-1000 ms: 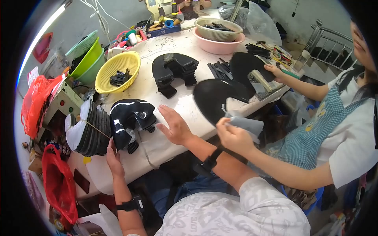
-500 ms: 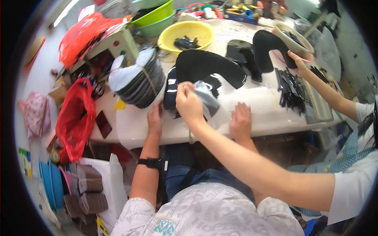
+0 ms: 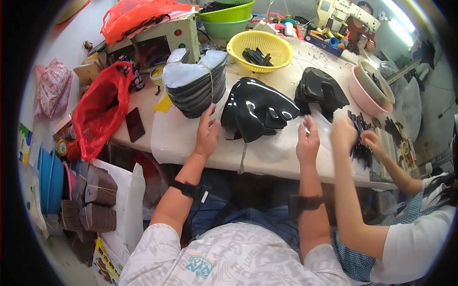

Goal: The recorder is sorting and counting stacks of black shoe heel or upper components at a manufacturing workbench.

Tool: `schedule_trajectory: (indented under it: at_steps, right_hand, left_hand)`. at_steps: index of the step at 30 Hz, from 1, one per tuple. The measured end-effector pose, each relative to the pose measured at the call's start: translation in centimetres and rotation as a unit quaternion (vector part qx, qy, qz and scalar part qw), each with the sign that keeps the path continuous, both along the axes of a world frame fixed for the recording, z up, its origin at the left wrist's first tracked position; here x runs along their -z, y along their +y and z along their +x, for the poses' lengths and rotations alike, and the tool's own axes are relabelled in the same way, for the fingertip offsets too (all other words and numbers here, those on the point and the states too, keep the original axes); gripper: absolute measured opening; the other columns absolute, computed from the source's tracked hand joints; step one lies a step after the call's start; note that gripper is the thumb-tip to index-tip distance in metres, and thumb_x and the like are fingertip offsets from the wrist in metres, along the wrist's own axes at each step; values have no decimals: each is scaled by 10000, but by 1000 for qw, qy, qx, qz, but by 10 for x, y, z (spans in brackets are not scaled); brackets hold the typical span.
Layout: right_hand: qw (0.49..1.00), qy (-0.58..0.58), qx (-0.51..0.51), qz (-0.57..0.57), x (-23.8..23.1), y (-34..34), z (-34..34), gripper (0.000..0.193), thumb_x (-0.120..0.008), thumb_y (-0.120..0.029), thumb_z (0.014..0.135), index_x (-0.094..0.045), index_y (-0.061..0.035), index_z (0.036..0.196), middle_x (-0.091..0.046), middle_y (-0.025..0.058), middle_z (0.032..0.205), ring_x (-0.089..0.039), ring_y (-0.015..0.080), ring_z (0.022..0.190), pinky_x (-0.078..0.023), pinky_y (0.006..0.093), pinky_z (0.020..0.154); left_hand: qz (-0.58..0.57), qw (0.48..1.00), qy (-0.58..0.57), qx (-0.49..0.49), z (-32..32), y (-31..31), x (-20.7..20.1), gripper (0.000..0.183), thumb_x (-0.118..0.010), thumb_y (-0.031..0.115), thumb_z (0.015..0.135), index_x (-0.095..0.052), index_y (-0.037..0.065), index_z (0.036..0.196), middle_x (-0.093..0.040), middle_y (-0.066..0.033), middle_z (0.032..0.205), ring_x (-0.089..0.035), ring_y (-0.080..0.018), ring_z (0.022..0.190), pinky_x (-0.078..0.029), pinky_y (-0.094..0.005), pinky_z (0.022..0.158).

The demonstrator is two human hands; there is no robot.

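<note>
Fingers spread and holding nothing, my left hand [image 3: 208, 131] hovers at the table's front part, beside a pile of glossy black curved pieces [image 3: 257, 107]. My right hand [image 3: 307, 140] is raised on the other side of that pile, its fingers stretched and its palm facing inward. A tied bundle of grey-topped, horseshoe-shaped pieces [image 3: 194, 88] stands just beyond my left hand. Behind my right hand lies another pile of black curved pieces [image 3: 322, 90]. A co-worker's hand [image 3: 343, 136] is close to my right hand; what it holds cannot be made out.
Dark narrow strips [image 3: 360, 138] lie at the right by the co-worker's other hand [image 3: 373, 141]. A yellow basket [image 3: 260, 45] with black pieces stands at the back. Pink and beige baskets [image 3: 365, 95] are at right. A red bag [image 3: 102, 112] and a phone [image 3: 135, 125] lie left.
The co-worker's near arm has drawn back right from over the glossy pile, and the black curved piece held up at right is out of that hand. My hands have lifted off the table.
</note>
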State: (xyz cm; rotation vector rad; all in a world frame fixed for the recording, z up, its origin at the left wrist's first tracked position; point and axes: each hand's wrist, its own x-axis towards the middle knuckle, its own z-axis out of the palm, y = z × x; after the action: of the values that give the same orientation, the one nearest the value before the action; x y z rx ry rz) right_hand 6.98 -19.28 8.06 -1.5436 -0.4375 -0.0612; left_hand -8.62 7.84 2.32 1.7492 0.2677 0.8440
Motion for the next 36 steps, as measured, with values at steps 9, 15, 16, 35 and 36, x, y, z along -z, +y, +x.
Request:
schedule_trajectory:
  at_steps: [9,15,16,35,36]
  right_hand:
    - [941,-211,22,-265,-17,31,22,738,-864,-351,739,-605,78,1281,-668,210,1123,-632,330,1057,-505,409,908]
    - [903,-284,80,-313,-22,47,-3,605,-855,-384,715,-646,46,1084,-679,218,954,-637,409,913,-511,470,816]
    - [911,-286,76,-289,-19,48,0,620,-851,-384,722,-634,49,1109,-677,223,954,-640,409,907,-513,470,806]
    - [978,196,-73,19,65,13,39,646,-512,-506,1029,-541,33,1384,-622,153,1303,-566,249,1208,-456,358,1003]
    - [966,247,-73,7,57,22,36,674,-513,-536,1018,-537,30,1383,-599,130,1256,-534,230,1169,-452,386,994]
  left_hand:
    - [381,911,142,-64,-3,-62,-60,1092,-767,594,773,-280,4,1553,-292,-287,1575,-303,-473,1437,-290,-506,1156]
    - [289,950,20,-116,20,-39,-57,593,-773,281,844,-594,-49,1303,-576,-233,1370,-544,-393,1240,-412,-439,1072]
    - [299,947,23,-112,22,-35,-57,585,-772,273,845,-595,-43,1305,-581,-229,1365,-547,-389,1238,-411,-435,1073]
    - [-280,947,160,-11,22,19,0,714,-385,614,1027,-548,35,1411,-605,-63,1361,-508,-179,1284,-297,-347,1113]
    - [-313,935,166,13,22,16,-10,708,-408,616,1020,-559,32,1391,-615,-69,1349,-535,-181,1254,-341,-335,1069]
